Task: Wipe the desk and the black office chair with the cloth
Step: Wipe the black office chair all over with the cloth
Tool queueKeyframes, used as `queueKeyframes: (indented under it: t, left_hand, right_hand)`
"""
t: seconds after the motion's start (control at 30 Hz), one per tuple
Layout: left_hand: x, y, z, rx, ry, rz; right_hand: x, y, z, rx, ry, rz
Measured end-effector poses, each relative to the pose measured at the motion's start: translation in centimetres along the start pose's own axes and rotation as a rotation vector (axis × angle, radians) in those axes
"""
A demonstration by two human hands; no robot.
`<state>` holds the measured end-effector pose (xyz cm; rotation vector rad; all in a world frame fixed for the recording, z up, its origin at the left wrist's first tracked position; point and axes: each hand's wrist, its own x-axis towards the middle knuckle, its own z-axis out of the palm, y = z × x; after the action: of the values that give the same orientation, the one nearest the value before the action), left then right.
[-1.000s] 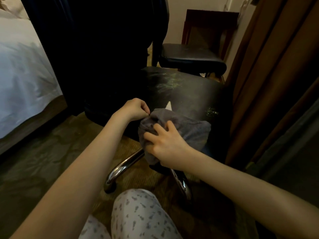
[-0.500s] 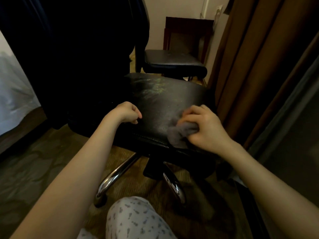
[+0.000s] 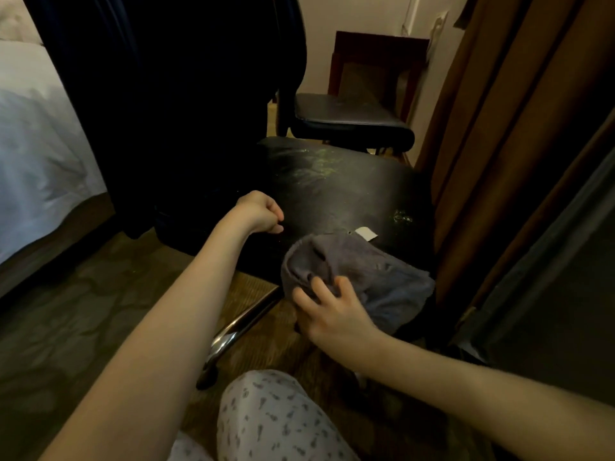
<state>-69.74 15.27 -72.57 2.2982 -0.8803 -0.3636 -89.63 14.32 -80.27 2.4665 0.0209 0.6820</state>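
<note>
Cloth (image 3: 362, 277) bunched on chair (image 3: 332, 188), long axis left-right; right hand (image 3: 332, 316) clutches it; left hand (image 3: 258, 212) fisted.

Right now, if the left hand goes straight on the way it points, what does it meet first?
Probably the chair seat: the left hand, a fist, points across it toward the pale smudges. Its height above is unclear.

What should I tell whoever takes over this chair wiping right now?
Left hand: fist curled, empty, over the front edge of the office chair seat.
Right hand: grips the grey cloth, bunched on the seat's front right corner.
Done: unclear; pale streaks show near the seat's back, specks at its right.
Left: wipe those, the rest of the chair, and the desk, which is out of view.
</note>
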Motion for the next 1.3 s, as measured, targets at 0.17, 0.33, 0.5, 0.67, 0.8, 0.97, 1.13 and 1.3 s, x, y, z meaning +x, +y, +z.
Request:
queueKeyframes:
  t: [0.17,0.33,0.5,0.67,0.8,0.97,1.13,1.3]
  left_hand:
    - [0.1,-0.5,0.0,-0.062,0.014,0.026]
    - [-0.2,-1.0,-0.1,-0.194,0.048,0.064]
    - [-0.5,-2.3,-1.9,-0.229,0.31,0.058]
    - [-1.3,-4.9,-2.9,-0.155,0.224,0.087]
    - [-1.0,-4.9,-2.5,-0.224,0.311,0.072]
    - [-0.7,-6.7,-2.5,-0.222,0.394,0.002]
    - [-0.5,-7.6,-3.3,-0.197,0.331,-0.073]
    - [-0.5,-7.9,-3.4,-0.208,0.31,-0.095]
  right_hand:
    - [-2.0,1.6,-2.3,0.067,-0.056,0.051]
    - [3.5,3.1,-3.2,0.179,0.031,0.257]
    - [7.5,2.4,-0.9,0.156,-0.019,0.301]
    - [4.6,5.2,-3.0,0.35,-0.173,0.263]
    - [8.9,6.0,-2.7,0.511,-0.177,0.459]
    - [12.5,3.4,0.7,0.455,-0.212,0.304]
    - [11.8,9.8,4.2,0.541,-0.225,0.641]
    - [11.6,15.0,5.3,0.493,-0.312,0.863]
